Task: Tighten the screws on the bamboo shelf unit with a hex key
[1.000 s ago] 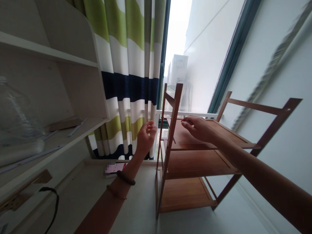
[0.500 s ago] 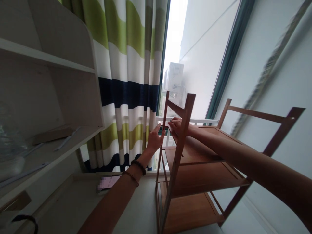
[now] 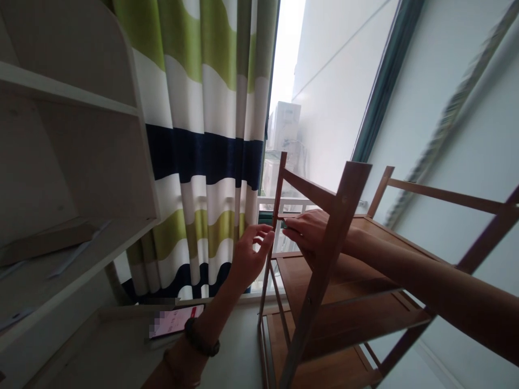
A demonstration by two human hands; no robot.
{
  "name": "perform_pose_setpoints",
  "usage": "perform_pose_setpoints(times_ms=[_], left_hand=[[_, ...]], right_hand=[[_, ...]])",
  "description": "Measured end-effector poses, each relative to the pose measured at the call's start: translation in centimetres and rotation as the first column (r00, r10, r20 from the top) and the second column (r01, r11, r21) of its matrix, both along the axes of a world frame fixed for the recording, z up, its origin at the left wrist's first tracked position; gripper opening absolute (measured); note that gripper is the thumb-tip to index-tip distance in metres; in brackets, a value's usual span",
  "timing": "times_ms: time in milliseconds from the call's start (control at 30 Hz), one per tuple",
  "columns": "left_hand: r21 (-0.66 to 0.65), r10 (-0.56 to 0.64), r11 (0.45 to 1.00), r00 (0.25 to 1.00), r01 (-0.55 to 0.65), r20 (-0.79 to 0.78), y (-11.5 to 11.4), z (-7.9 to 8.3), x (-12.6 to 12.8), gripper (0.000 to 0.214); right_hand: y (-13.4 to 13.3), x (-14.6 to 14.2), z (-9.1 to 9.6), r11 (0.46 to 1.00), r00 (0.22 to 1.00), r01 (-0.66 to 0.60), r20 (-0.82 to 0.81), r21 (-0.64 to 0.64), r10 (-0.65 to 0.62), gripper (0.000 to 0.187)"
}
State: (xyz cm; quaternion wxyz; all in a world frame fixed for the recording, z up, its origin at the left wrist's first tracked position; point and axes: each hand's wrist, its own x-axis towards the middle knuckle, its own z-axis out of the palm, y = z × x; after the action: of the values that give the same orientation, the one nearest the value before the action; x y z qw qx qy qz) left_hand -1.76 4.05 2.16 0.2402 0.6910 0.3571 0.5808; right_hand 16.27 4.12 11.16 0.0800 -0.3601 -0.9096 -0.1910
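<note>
A brown wooden shelf rack [image 3: 314, 189] with several tiers stands before me, its near post [image 3: 344, 200] rising in front of my right forearm. My right hand [image 3: 307, 229] reaches in behind that post, fingers bent and pressed together beside the far post [image 3: 279, 186]. At its fingertips is something small and thin that I cannot make out. On the outer side of the far post is my left hand [image 3: 250, 256], fingers curled and thumb tip close to the index fingertip. Whether a small piece lies in that pinch is too small to tell.
A striped curtain [image 3: 219, 156] hangs behind my left hand, next to the window. At left is a pale shelf unit [image 3: 101, 162]. A phone [image 3: 178, 320] with a lit screen lies low on the ledge. A twisted rope [image 3: 450, 108] runs along the right wall.
My left hand has lowered slightly, its fingers now curled rather than stretched. My right hand has shifted right and down in view, palm turned lower. The near post appears closer.
</note>
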Motion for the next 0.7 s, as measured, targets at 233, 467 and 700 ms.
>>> perform_pose_setpoints(times_ms=[233,467,700], left_hand=[[-0.106,-0.234,0.966,0.972,0.235,0.019,-2.5,1.4,0.4,0.026],[-0.141,-0.262,0.945,0.942,0.294,0.209,-2.7,2.2,1.4,0.024],[-0.131,-0.053,0.984,0.896,0.122,0.44,1.1,1.2,0.6,0.026]], right_hand=[[-3.8,-0.8,1.2,0.998,0.999,-0.018,0.05,-0.052,0.021,0.031],[-3.9,-0.2,1.5,0.977,0.988,-0.152,-0.04,-0.148,0.148,0.019],[1.8,1.6,0.9,0.965,0.946,-0.153,-0.314,-0.213,0.081,0.017]])
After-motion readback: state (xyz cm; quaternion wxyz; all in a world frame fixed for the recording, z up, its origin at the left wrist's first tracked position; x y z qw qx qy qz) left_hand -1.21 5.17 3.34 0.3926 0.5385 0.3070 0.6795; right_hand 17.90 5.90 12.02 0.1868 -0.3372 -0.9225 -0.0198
